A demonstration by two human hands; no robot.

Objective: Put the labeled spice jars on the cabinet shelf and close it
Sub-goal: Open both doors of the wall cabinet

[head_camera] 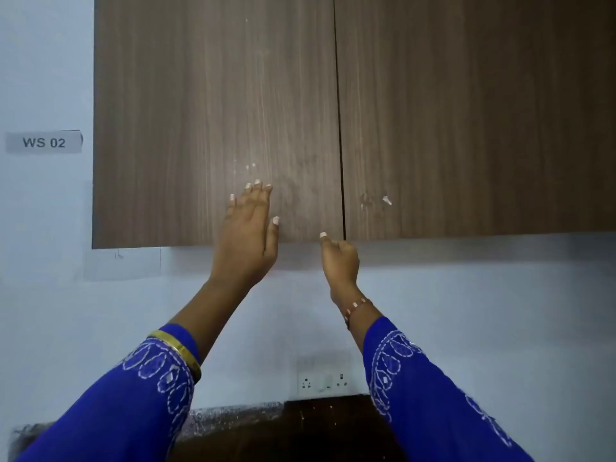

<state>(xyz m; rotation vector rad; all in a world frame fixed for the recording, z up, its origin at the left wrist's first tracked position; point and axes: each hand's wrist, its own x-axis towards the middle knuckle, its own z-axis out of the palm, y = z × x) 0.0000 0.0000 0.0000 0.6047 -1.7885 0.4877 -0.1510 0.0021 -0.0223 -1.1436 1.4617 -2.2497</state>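
1. Wall label [44, 142] reading "WS 02" at far left, on the pale wall beside the cabinet.
2. Left hand [248, 235] raised, arm reaching up and slightly right, palm flat against the lower part of the left cabinet door [200, 111]. Fingers [256, 191] straight and together, pointing up, thumb out to the right; holding nothing. Gold bangle [180, 351] sits on the forearm at the blue embroidered sleeve [133, 395].
3. Left cabinet door is flush, long axis vertical, wood grain running up-down; white specks on it just above the fingertips.
4. Right hand [340, 258] raised at the door's bottom edge, just left of the centre seam. Its fingers curl under the edge; thumb tip touches the door's lower corner. Beaded bracelet [358, 306] on the wrist.
5. Right cabinet door [466, 111] also flush, thin dark seam between the two doors; a small white chip near its lower left.
6. Spice jars not visible; both doors cover the shelf.
7. Below: wall socket [325, 381] between the forearms, dark worktop [300, 428] along the bottom. Nothing blocks the doors.
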